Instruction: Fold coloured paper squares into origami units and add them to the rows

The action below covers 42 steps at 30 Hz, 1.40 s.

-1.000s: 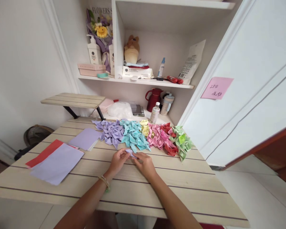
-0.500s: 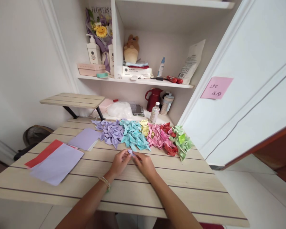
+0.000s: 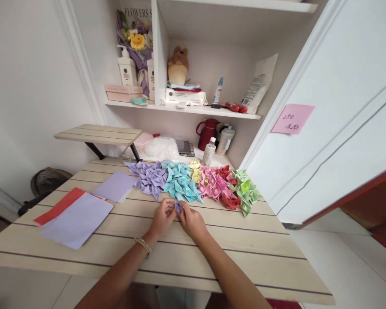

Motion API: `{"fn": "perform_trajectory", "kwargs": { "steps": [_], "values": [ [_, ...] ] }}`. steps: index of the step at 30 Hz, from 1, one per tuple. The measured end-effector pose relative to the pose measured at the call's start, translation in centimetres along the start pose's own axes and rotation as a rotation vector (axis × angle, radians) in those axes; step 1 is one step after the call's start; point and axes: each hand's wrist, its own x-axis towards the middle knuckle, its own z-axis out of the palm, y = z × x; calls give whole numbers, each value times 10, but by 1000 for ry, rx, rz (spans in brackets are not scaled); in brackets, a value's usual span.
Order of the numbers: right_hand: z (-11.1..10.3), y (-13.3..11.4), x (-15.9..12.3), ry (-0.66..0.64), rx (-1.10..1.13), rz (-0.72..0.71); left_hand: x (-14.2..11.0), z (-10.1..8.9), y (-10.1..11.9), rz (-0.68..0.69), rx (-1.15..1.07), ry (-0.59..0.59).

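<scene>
A small folded piece of purple paper (image 3: 178,207) is pinched between my two hands, low over the wooden table. My left hand (image 3: 162,218) grips its left side, and a bracelet circles that wrist. On the right side, the fingers of my right hand (image 3: 192,219) are closed on the same piece and cover part of it. Just beyond my hands lie heaps of folded paper: purple (image 3: 151,179), turquoise (image 3: 182,182), yellow (image 3: 195,172), pink (image 3: 214,183), red (image 3: 230,201) and green (image 3: 247,193).
Flat purple sheets (image 3: 79,221) and a red sheet (image 3: 62,206) lie at the left, near a smaller purple stack (image 3: 114,187). A small raised stand (image 3: 99,134) is at the back left. A clear bottle (image 3: 208,152) stands behind the heaps, before a red jug (image 3: 207,134).
The purple piece has turned in my fingers and shows a different, more upright face. My hands have shifted only slightly; the heaps and sheets have stayed put.
</scene>
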Motion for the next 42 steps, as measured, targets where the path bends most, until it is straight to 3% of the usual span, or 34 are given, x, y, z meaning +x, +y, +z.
{"fn": "perform_trajectory", "kwargs": {
  "steps": [5, 14, 18, 23, 28, 42],
  "values": [
    [-7, 8, 0, 37, 384, 97, -2, -3, 5, 2, -11, -41],
    [-19, 6, 1, -32, 458, 60, 1, -5, -1, 9, 5, -27],
    [-20, 5, 3, 3, 522, 104, 1, -5, 4, 66, 61, -53],
    [-21, 11, 5, 59, 406, 39, -2, -5, 16, 144, 155, -94],
    [-20, 11, 6, 34, 381, 56, -2, -6, 17, 173, 220, -83],
    [-17, 8, 6, -28, 381, 80, -2, -3, 18, 143, 216, -34]
  ]
}}
